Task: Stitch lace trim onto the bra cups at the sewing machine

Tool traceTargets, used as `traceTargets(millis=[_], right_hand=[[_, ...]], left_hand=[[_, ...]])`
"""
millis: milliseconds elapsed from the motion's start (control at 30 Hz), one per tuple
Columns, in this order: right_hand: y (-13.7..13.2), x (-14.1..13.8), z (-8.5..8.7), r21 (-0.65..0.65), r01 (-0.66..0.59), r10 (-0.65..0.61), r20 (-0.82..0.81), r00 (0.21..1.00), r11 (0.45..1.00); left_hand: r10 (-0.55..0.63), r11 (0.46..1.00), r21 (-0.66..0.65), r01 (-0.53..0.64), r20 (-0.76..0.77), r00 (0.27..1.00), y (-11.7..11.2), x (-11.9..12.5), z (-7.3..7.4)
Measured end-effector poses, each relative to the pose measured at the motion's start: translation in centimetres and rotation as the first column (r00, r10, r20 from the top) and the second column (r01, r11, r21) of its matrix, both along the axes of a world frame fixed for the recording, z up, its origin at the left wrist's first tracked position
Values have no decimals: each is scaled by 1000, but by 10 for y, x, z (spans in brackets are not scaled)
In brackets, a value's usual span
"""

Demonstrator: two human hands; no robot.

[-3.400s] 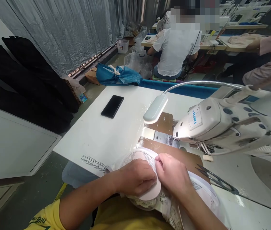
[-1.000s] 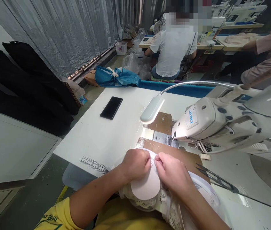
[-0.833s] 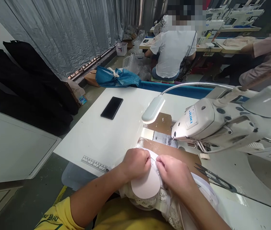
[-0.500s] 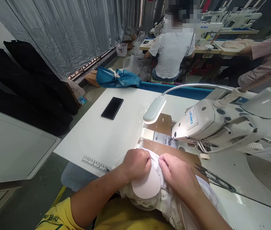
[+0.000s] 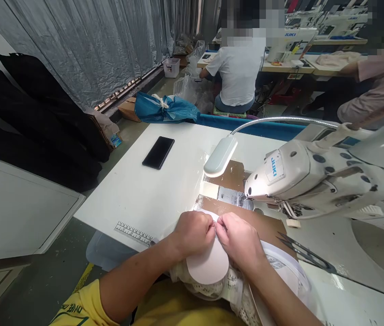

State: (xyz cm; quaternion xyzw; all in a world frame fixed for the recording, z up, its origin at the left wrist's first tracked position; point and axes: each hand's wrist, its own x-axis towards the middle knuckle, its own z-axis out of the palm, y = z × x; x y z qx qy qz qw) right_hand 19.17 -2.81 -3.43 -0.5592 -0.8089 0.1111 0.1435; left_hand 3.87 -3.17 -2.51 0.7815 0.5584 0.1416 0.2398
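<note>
My left hand (image 5: 192, 233) and my right hand (image 5: 240, 241) meet at the near edge of the white table (image 5: 151, 190). Both pinch the top edge of a white lace garment with a smooth pale padded cup (image 5: 208, 266). The fingers of each hand are closed on the fabric, knuckles almost touching. The rest of the lace hangs down over my lap. The white sewing machine (image 5: 317, 174) stands just beyond my right hand, its needle area above a brown taped patch (image 5: 263, 225).
A black phone (image 5: 158, 152) lies on the far left of the table. A gooseneck lamp (image 5: 219, 156) hangs over the work area. Thread snips (image 5: 303, 254) lie to the right. A printed ruler (image 5: 133, 231) marks the table's front edge. Other people sit at machines behind.
My right hand has slid left along the fabric edge until it meets my left hand. Earlier still, my left hand lay lower on the cup and has since moved up.
</note>
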Motion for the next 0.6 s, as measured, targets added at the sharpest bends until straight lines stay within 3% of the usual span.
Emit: traceTargets(millis=[167, 400, 467, 533, 600], right_hand=[[3, 0, 2, -34, 3, -4, -41, 999, 999], [-11, 26, 44, -165, -147, 88, -320, 943, 975], [-23, 25, 42, -120, -258, 207, -327, 922, 959], [-34, 17, 30, 6, -335, 328, -229, 917, 942], [-41, 6, 15, 153, -328, 342, -76, 937, 932]], left_hand=[[-11, 999, -30, 12, 5, 1000, 0, -2, 5], [-51, 995, -78, 58, 92, 994, 1, -7, 11], [-49, 995, -80, 56, 92, 995, 1, -7, 11], [-38, 995, -89, 46, 88, 995, 2, -6, 11], [-27, 995, -94, 35, 86, 996, 2, -5, 11]])
